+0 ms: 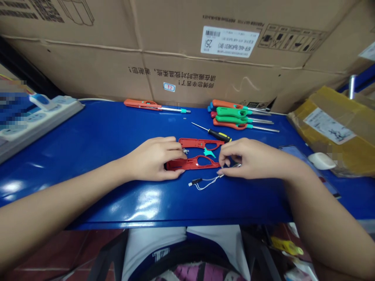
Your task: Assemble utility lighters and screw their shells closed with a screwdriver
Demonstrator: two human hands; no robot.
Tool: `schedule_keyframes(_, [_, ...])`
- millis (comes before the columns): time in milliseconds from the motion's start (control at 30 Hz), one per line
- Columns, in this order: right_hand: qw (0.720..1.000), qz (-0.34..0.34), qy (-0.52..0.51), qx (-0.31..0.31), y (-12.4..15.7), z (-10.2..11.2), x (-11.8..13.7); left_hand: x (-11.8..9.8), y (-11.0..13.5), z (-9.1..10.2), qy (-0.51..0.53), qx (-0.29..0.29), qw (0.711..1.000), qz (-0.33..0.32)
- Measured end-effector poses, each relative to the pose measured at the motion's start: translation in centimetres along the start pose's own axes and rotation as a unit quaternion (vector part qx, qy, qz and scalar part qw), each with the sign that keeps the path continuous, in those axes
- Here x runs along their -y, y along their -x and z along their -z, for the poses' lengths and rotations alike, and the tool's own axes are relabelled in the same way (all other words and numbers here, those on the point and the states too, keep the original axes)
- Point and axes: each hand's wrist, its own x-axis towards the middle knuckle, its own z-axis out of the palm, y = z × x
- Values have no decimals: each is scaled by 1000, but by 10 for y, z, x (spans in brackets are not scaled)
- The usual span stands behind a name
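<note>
My left hand (159, 159) is closed round the left end of a red lighter casing half (195, 162), which lies open side up on the blue table. Pinched fingers of my right hand (244, 159) are at the casing's narrow right end, on a metal tube (238, 165) mostly hidden by the hand. Thin white wires (206, 185) trail left from it to a small black-and-white piece (195, 182). Behind lies the other red casing half (200, 143). A turquoise trigger (209, 152) sits between the halves, with a small whitish part (185, 151) beside my left fingers.
A black-and-yellow screwdriver (219, 135) lies behind the casings. Several assembled lighters (231, 113) are piled at the back right; one orange lighter (143, 104) lies back left. A power strip (38, 117), a taped carton (336, 128), a phone (293, 152) and a large cardboard box (175, 54) surround the area.
</note>
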Motion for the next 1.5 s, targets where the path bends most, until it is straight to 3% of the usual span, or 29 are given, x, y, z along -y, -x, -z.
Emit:
schedule_keyframes(167, [999, -12, 17, 50, 5, 1, -4, 1, 0, 2, -7, 4, 1000, -1])
schedule_keyframes(333, [999, 36, -15, -18, 0, -1, -1, 1, 1, 2, 7, 18, 1000, -15])
schedule_keyframes(533, [1000, -7, 14, -24, -1, -8, 5, 0, 3, 4, 4, 11, 999, -35])
schedule_keyframes(767, [989, 80, -45, -119, -3, -20, -15, -3, 5, 8, 43, 2, 998, -36])
schedule_keyframes(967, [977, 110, -73, -170, -3, -25, -20, -3, 2, 0, 72, -23, 997, -32])
schedule_keyframes(1267, [981, 117, -82, -128, -3, -29, -12, -6, 0, -2, 149, -62, 986, -31])
schedule_keyframes(1500, [979, 156, -55, -116, -2, -26, -10, -7, -1, -3, 132, -54, 989, -29])
